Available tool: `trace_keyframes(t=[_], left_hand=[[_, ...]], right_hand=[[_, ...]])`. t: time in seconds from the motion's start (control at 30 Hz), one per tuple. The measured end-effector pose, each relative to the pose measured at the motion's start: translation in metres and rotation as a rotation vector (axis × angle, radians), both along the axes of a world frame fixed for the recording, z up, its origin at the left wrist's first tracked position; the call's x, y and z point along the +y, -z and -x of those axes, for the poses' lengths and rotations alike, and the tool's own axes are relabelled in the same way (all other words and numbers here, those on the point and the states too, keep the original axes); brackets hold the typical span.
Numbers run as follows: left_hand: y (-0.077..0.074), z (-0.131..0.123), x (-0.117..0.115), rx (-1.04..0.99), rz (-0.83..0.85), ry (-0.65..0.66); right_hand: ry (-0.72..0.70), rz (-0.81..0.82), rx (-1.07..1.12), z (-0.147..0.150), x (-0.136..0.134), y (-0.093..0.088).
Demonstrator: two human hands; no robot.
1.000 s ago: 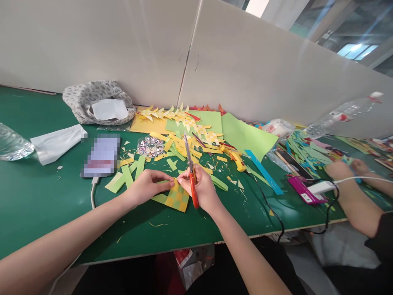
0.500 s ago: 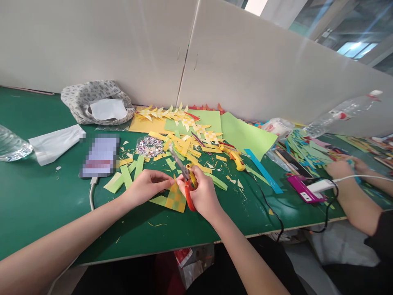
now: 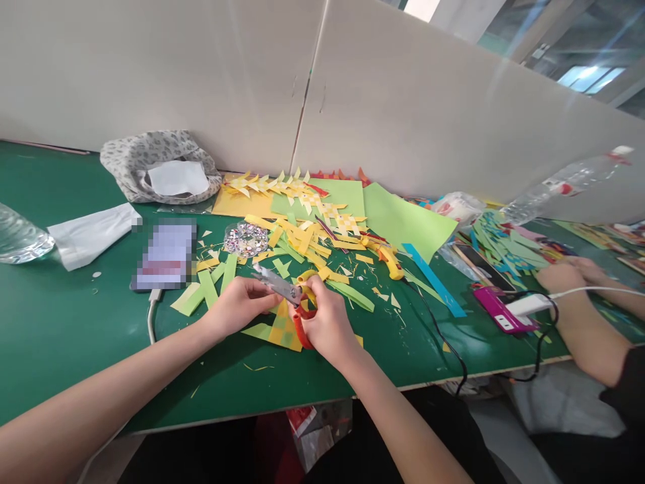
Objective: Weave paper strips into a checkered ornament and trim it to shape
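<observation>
Many flat green and yellow paper strips (image 3: 211,286) crowd the left hand (image 3: 240,304) pinching a woven checkered square (image 3: 283,331) and the right hand (image 3: 327,321) gripping orange-handled steel scissors (image 3: 282,289).

Both bare forearms reach forward and converge. The left grip (image 3: 240,304) pinches with fingertips together; the right grip (image 3: 328,324) is curled closed, just beside it.

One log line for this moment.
left hand: pinches woven square | right hand: grips scissors, blades pointing left | table: paper scraps
</observation>
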State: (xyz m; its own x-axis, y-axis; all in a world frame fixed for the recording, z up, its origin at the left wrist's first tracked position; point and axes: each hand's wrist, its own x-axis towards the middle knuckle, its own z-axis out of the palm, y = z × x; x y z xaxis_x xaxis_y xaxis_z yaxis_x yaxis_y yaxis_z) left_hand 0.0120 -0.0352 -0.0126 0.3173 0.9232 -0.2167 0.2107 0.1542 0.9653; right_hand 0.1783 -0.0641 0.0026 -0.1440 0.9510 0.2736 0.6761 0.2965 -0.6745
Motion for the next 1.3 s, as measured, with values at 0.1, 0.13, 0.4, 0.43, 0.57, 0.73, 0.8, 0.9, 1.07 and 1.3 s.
trace_keyframes(t=[0.1,0.13,0.4,0.43,0.57,0.73,0.8,0.9,1.07,1.3], left_hand=[[-0.001,0.0,0.0,-0.066,0.04,0.013],[-0.002,0.0,0.0,-0.07,0.053,0.012],[-0.008,0.001,0.0,-0.058,0.1,0.005],[-0.008,0.001,0.0,-0.076,0.105,-0.001],[-0.009,0.002,0.002,-0.178,0.144,-0.062],[-0.011,0.008,0.008,-0.305,0.239,-0.189],[-0.011,0.01,0.01,-0.334,0.273,-0.226],[-0.013,0.012,0.009,-0.352,0.292,-0.228],[-0.016,0.008,0.003,-0.302,0.289,-0.144],[-0.021,0.005,0.0,-0.246,0.279,-0.099]], right_hand=[[0.002,-0.009,0.028,-0.002,0.002,0.003],[-0.003,-0.007,0.039,-0.003,0.002,0.004],[-0.027,0.055,0.154,-0.005,0.002,0.003],[-0.019,0.065,0.18,-0.005,0.001,0.002],[0.065,0.037,0.246,-0.006,-0.001,-0.007],[0.211,-0.104,0.047,-0.018,-0.002,-0.013],[0.25,-0.094,-0.048,-0.023,-0.002,-0.014],[0.278,-0.008,-0.045,-0.024,-0.001,-0.015],[0.21,0.202,0.338,-0.021,0.003,-0.01],[0.162,0.335,0.657,-0.014,0.007,-0.001]])
